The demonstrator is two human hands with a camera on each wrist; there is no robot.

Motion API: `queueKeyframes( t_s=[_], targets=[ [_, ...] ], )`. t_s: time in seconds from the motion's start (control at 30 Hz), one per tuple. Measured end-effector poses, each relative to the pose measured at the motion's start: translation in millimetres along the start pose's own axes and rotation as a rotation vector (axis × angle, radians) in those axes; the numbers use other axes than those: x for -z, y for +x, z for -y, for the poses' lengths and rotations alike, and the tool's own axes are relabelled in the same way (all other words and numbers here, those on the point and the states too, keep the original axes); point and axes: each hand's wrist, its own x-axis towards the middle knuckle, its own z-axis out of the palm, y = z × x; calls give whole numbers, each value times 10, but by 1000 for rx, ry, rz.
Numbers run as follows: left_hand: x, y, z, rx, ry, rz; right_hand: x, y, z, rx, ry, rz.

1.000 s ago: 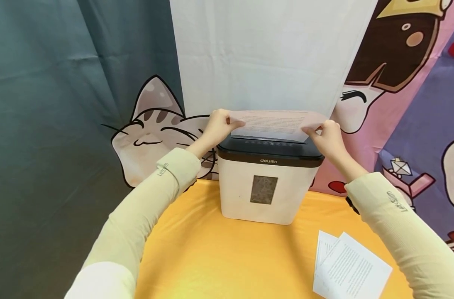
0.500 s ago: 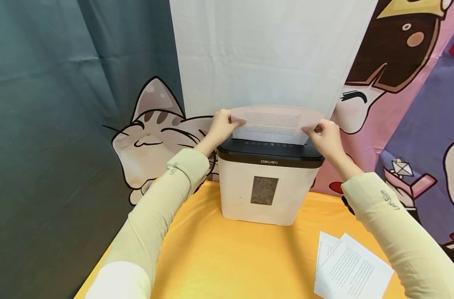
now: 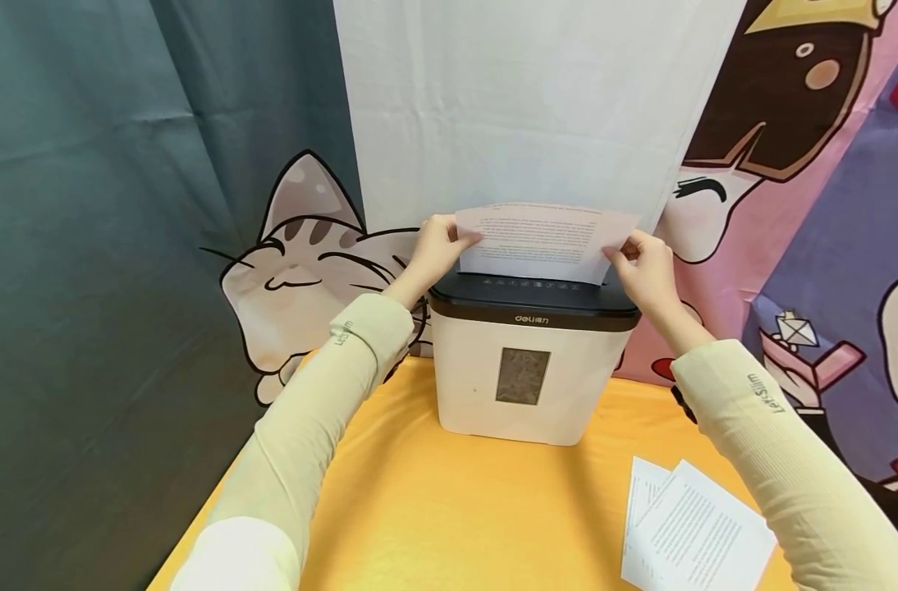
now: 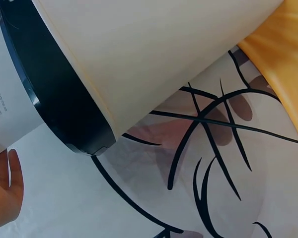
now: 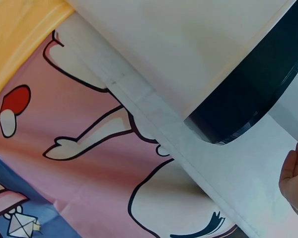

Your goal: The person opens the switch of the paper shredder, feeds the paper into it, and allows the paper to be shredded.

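We are seeing the printed sheet (image 3: 541, 242) standing straighter than 1 second ago, its lower edge now meeting the dark top (image 3: 533, 300) of the white machine (image 3: 464, 373). We are judging it squared to that top, though how far in it is reaching we cannot tell. Our left hand (image 3: 437, 249) is pinching its left edge, our right hand (image 3: 646, 269) its right. Loose papers (image 3: 703, 529) are lying near right on the yellow bench (image 3: 434, 509).
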Motion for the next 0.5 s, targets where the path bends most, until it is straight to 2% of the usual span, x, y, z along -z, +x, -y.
queueKeyframes(
  t_s=[0.27,0.5],
  targets=[
    [0,-2,30,6,-43,-19,-3,-16,-18,-11,11,7],
    [-17,-27,31,21,-21,-3,1,-34,-45,-17,3,27]
  ],
)
